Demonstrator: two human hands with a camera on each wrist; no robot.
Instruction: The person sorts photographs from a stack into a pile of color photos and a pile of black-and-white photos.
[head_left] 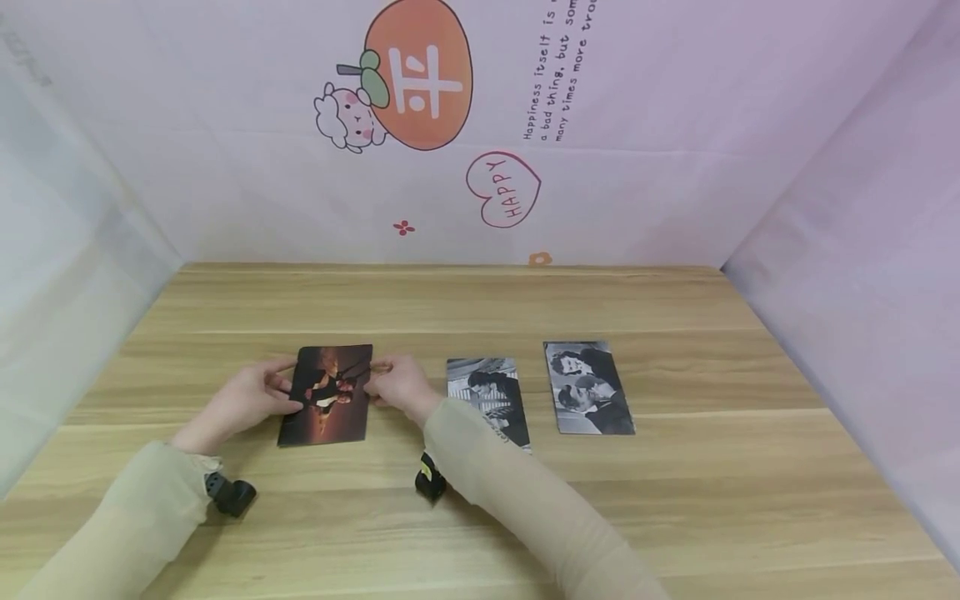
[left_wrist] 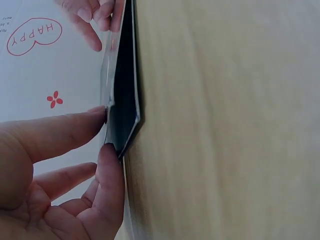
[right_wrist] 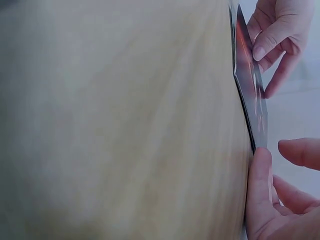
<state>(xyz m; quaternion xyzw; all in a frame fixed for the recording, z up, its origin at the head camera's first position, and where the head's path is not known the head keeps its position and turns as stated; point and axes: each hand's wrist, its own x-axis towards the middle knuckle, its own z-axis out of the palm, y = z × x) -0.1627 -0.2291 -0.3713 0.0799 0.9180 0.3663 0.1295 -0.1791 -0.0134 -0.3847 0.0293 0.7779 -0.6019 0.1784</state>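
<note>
A colour photo (head_left: 327, 393) with a dark orange scene lies on the wooden table (head_left: 480, 308), its edges lifted a little. My left hand (head_left: 287, 388) pinches its left edge and my right hand (head_left: 377, 380) holds its right edge. The left wrist view shows the photo (left_wrist: 123, 100) edge-on, with my left hand (left_wrist: 106, 129) pinching its near corner between thumb and forefinger; the other hand's fingers (left_wrist: 95, 15) touch the far end. In the right wrist view, my right hand (right_wrist: 272, 156) has its thumb against the photo (right_wrist: 252, 95), the forefinger just off it.
Two black-and-white photos lie flat to the right, one (head_left: 489, 402) partly under my right sleeve, the other (head_left: 588, 387) further right. Pink patterned walls (head_left: 480, 125) close the table at the back and both sides.
</note>
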